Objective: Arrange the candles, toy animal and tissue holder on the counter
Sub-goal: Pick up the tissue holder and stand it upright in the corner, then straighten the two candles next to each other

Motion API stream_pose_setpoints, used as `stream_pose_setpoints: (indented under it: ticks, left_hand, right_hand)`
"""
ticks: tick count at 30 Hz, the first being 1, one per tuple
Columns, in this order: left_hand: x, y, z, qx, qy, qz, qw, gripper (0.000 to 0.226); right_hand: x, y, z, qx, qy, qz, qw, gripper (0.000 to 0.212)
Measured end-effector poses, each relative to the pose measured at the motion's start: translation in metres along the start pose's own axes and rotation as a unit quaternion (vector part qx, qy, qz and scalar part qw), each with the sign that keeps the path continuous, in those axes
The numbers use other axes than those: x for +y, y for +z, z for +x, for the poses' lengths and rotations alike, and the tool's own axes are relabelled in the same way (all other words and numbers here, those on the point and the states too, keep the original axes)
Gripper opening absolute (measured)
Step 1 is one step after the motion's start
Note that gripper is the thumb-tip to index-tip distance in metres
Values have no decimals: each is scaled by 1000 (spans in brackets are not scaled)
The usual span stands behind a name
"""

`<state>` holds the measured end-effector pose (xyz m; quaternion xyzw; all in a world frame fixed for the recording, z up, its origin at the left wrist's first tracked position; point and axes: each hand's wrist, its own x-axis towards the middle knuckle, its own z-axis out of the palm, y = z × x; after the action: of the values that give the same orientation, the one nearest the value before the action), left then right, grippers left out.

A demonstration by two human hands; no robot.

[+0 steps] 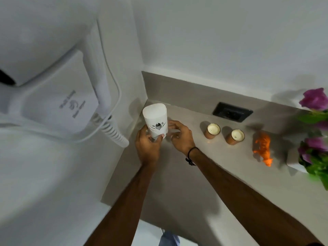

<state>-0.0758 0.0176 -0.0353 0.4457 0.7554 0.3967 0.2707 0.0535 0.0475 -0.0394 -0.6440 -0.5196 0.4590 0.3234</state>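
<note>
A white cylindrical tissue holder (155, 119) with a cut-out pattern stands in the far left corner of the grey counter (186, 183). My left hand (147, 148) grips its lower part. My right hand (181, 135) is beside it on the right, fingers curled and touching its side. Two brown candles stand to the right, one (212, 130) nearer the holder and the other (235, 137) further right. An orange toy animal (263, 148) lies on the counter past them.
A white wall-mounted hair dryer (58, 103) with a coiled cord (113, 132) hangs on the left wall. A black socket (232, 111) is set in the backsplash. A white pot with purple flowers (314, 144) stands at the right edge.
</note>
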Motion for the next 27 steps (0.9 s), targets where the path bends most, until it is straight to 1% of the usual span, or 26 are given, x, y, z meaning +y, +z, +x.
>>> stream_pose_setpoints:
  ticks: [3,6,8,10,13,15,17,18,20,21,23,24,25,27]
  left_hand:
    - [10,21,39,39,-5,-31,999,66]
    - [16,38,71,68,-13,-33,997,57]
    - [20,45,89,77,-8,-24,997,58]
    - [23,48,101,78,0,-7,997,61]
    - [23,55,111,79,0,4,997,64]
    - [22,57,112,77,4,11,997,64]
    - [19,56,111,62,2,14,998,64]
    - [17,56,108,52,-5,12,999,62]
    - [10,54,94,30,-19,7,999,54]
    - [6,54,81,14,-14,9,1000,47]
    - [-2,58,48,-19,15,17,1000,38]
    - [-6,62,29,-39,26,13,999,37]
    - [-9,66,13,-63,32,3,998,39]
    - [-10,76,-20,-129,48,-13,990,47]
  right_hand:
    - [-20,5,45,15,-11,16,1000,54]
    - [-35,12,81,18,-17,31,999,47]
    - [-40,17,101,13,-24,26,999,44]
    - [-41,22,114,6,-25,20,999,40]
    - [-39,26,127,20,-27,-2,999,37]
    - [-34,24,133,12,-28,-28,999,39]
    - [-29,17,127,-10,-32,-59,998,43]
    - [-23,13,117,-7,-26,-62,998,44]
    - [-7,3,84,29,-1,-70,997,41]
    - [5,-2,62,42,-2,-92,995,37]
    - [35,-12,14,69,4,-102,992,31]
    - [48,-21,-12,91,23,-90,992,28]
    - [62,-30,-34,129,38,-87,987,25]
    - [85,-57,-70,238,89,-60,965,20]
